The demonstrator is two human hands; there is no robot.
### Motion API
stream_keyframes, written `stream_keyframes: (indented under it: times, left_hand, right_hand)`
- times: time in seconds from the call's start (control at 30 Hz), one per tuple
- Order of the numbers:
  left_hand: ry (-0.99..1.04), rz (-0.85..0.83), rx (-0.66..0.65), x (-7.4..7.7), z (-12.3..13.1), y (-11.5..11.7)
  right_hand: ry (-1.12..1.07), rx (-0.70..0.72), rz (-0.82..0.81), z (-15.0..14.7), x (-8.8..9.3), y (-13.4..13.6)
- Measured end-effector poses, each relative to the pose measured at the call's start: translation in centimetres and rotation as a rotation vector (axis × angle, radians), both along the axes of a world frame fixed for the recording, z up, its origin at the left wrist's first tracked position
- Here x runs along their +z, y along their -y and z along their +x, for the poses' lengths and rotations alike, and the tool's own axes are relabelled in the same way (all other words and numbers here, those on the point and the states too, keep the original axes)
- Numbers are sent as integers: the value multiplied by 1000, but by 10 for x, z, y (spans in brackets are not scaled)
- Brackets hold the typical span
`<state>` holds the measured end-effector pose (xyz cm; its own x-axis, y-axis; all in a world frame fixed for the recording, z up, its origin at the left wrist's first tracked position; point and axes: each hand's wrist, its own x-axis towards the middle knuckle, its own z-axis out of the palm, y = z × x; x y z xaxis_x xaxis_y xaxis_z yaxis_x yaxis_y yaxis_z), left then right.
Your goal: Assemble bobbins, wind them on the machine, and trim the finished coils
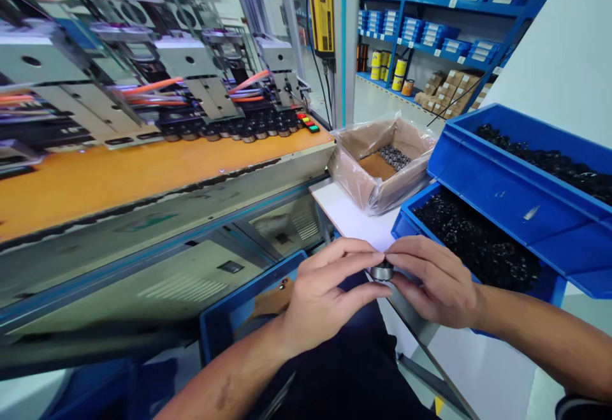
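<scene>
Between my two hands is a small round part (382, 271) with a shiny metal rim and a black top. My left hand (325, 289) pinches it from the left, fingertips above and thumb below. From the other side, the fingers and thumb of my right hand (437, 276) close on the same part. The fingertips of both hands meet over its top and partly cover it. Just beyond my right hand, a lower blue bin (404, 221) holds many black plastic pieces (478, 241). Similar black pieces fill the upper blue bin (507, 194), stacked over it.
A plastic-lined cardboard box (351, 174) with small metal parts stands on a white table (335, 206). On the left, an orange bench (191, 168) carries machine fixtures (201, 88) and rows of black round parts (248, 130). Another blue bin (206, 331) sits low by my legs.
</scene>
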<state>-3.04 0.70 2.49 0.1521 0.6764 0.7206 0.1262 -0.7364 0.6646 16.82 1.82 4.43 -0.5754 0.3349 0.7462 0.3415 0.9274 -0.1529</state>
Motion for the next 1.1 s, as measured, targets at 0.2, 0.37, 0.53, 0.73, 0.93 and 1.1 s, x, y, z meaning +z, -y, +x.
stream_keyframes:
  times: [0.2, 0.37, 0.53, 0.73, 0.93, 1.1]
  left_hand:
    - [-92, 99, 23, -3, -7, 2]
    - [110, -193, -49, -11, 4, 4]
    - [443, -625, -370, -21, 12, -1]
    - [419, -652, -536, -34, 7, -7]
    - [-8, 0, -128, -21, -5, -16]
    - [-79, 148, -32, -17, -3, -11]
  right_hand:
    - [13, 86, -113, 0, 2, 3]
    - [35, 21, -50, -1, -1, -1]
    - [7, -15, -15, -4, -1, -5]
    - [-35, 5, -61, -1, 3, -7]
    - [10, 8, -67, -3, 0, -8]
    - [131, -12, -75, 4, 8, -3]
